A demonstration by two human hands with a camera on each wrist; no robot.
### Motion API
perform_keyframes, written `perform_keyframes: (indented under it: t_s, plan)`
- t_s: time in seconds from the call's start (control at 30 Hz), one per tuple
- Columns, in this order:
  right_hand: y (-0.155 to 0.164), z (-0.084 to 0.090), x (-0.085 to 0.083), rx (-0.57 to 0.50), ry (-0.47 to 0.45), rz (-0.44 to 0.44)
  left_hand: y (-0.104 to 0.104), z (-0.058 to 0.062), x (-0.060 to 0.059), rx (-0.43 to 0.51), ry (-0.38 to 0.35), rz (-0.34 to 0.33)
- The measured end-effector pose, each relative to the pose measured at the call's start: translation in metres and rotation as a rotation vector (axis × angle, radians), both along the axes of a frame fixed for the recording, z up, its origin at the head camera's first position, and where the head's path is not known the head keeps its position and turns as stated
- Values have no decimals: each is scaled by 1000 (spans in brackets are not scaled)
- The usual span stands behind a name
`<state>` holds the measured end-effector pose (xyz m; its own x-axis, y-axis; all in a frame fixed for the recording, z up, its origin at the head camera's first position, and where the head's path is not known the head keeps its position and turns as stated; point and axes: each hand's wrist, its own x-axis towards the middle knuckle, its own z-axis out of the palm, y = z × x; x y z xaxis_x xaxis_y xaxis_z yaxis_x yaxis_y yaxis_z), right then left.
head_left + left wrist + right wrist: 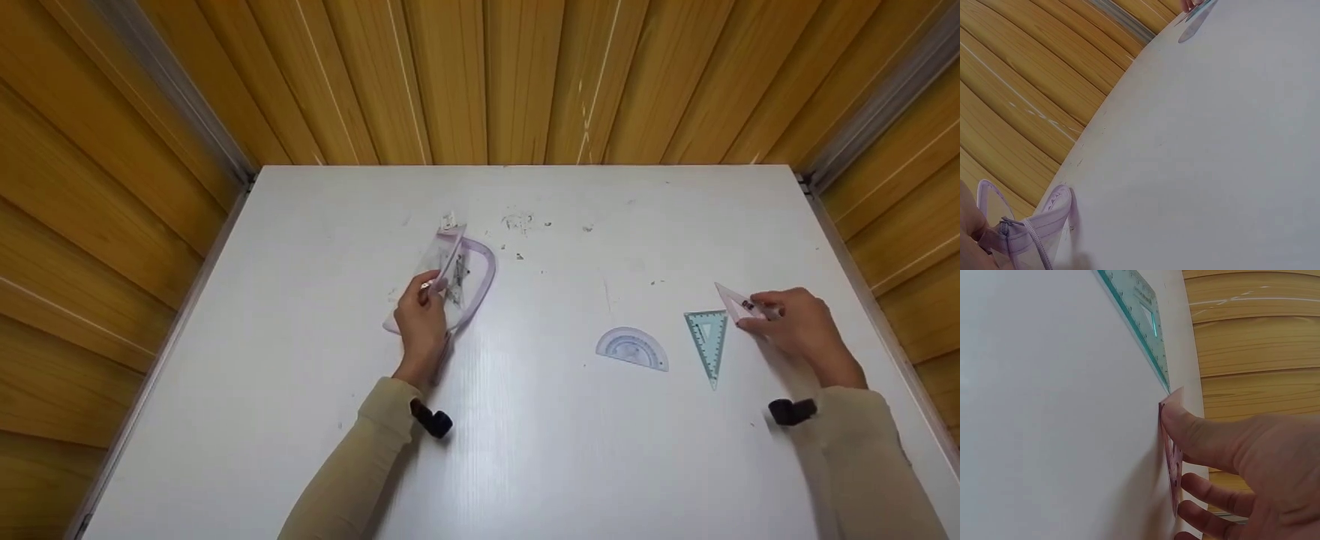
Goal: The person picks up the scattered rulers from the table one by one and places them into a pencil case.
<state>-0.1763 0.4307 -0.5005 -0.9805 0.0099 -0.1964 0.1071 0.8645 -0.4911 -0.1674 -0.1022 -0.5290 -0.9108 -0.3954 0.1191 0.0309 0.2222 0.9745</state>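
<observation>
nearest the camera: two sleeves w/ black wrist mounts, one each side of the white table (525, 450).

right hand (799, 326) sits near the table's right edge, thumb and fingers pinching a small pink set square (731, 301). in the wrist view the thumb (1185, 430) presses on one face and the other fingers curl behind it, so the piece stands on edge, tilted up off the surface rather than lying flat. its pointed end runs up and to the left, away from the palm. just left of it, close but (as far as the head view shows) not touching, lies a green set square (708, 341), flat, long axis pointing toward the person, tip nearest. further left again, a clear protractor (632, 349), flat side toward the person, apart from both.

left hand (421, 319) is well apart from all that, over on the left-centre of the table, fingers curled round the near part of a clear pencil pouch w/ lilac trim (457, 274). pouch's long axis runs away from the person, leaning a bit right. it appears held open; zip pull (1005, 225) shows in the left wrist view.

so the pink piece is in the right hand, pouch lies to its left across the table, left hand already on it.

hard to tell: what's inside the pouch (dark thin bits, maybe a compass), and the markings on the pink piece. beyond, specks and scuffs on the far tabletop, then wood-panel walls.
</observation>
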Motion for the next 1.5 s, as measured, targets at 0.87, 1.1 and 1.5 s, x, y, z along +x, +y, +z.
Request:
perform_keyframes:
  t_s: [0.87, 1.1, 1.5]
  plan:
    - [5, 4, -3, -19, -27, -27, 1, 1, 0, -49, -21, -4]
    - [13, 7, -5, -35, -33, -19, 2, 1, 1, -78, -29, -6]
    - [25, 17, -10, -128, -33, -9, 1, 4, 2, -81, -23, -28]
